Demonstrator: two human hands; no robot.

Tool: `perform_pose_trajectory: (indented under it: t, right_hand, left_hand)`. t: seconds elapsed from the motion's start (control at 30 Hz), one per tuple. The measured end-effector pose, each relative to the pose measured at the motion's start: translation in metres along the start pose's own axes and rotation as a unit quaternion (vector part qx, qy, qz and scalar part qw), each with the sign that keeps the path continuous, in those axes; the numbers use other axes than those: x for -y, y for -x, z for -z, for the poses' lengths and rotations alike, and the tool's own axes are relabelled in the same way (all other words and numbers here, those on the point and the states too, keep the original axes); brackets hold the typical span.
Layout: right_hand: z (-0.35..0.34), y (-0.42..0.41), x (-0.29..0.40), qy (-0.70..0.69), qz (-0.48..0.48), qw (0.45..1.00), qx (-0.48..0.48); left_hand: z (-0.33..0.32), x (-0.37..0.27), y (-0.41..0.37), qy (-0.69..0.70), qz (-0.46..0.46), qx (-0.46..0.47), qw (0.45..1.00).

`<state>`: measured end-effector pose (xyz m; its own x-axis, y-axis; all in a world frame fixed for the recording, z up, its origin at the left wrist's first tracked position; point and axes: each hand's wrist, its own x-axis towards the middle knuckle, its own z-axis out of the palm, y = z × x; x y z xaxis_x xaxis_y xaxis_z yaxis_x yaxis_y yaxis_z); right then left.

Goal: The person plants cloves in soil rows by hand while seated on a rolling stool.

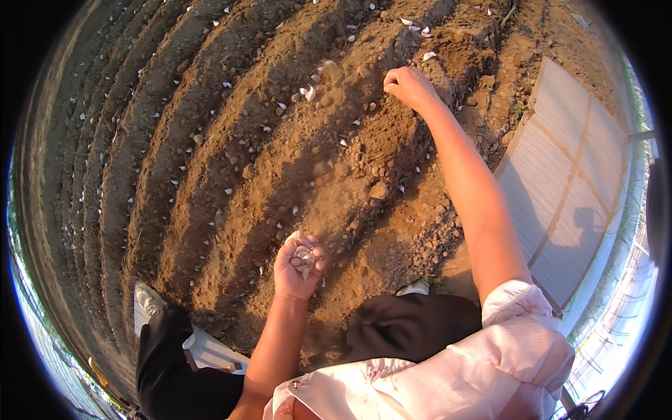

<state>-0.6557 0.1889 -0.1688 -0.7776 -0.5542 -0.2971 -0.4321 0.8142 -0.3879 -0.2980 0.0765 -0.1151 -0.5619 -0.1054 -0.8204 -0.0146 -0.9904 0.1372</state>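
Note:
My left hand (300,268), palm up, holds a small heap of garlic cloves (304,257) above the soil near my knees. Farther ahead and to the right, my right hand (409,86) is over a soil ridge, its fingertips bent together; whether a clove is between them is hidden. Beyond that hand, a pale clove (429,55) and several others lie on the soil. More cloves (310,94) lie on the ridge to its left, and single cloves are spaced along the furrows (220,152) on the left.
A large pale panel (556,173) with tan strips lies at the right. My shoe (149,300) is at the lower left, near a white board-like piece (212,350). Clods (378,190) lie on the soil before me. White sheeting (625,294) runs along the right rim.

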Motion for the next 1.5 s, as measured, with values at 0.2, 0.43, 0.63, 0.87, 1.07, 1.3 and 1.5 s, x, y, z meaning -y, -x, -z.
perform_pose_trajectory:
  t: [0.2,0.43,0.63,0.87,1.07,1.3,1.5]
  right_hand:
    - [-0.008,0.002,0.011,0.132,0.022,0.991,-0.004]
    - [0.032,-0.025,-0.040,0.259,-0.035,0.940,-0.219]
    - [0.040,-0.027,-0.042,0.073,-0.112,0.981,-0.139]
    - [-0.009,-0.011,-0.027,-0.022,-0.010,0.989,-0.148]
    - [-0.024,-0.012,-0.017,0.076,0.023,0.968,-0.237]
    - [-0.026,-0.011,-0.020,0.084,0.008,0.966,-0.243]
    - [-0.017,-0.015,-0.020,0.030,-0.006,0.988,-0.150]
  left_hand:
    - [-0.005,0.001,0.003,-0.007,0.003,0.002,1.000]
    - [0.001,0.002,0.003,-0.008,0.007,0.016,1.000]
    - [-0.004,0.004,0.005,-0.026,0.012,0.010,1.000]
    - [-0.003,0.008,0.003,-0.015,0.013,0.008,1.000]
    - [-0.006,0.010,0.002,-0.019,0.017,0.002,1.000]
    - [-0.010,0.012,0.005,-0.018,0.024,0.004,1.000]
    - [-0.009,0.012,0.007,-0.016,0.012,0.003,1.000]
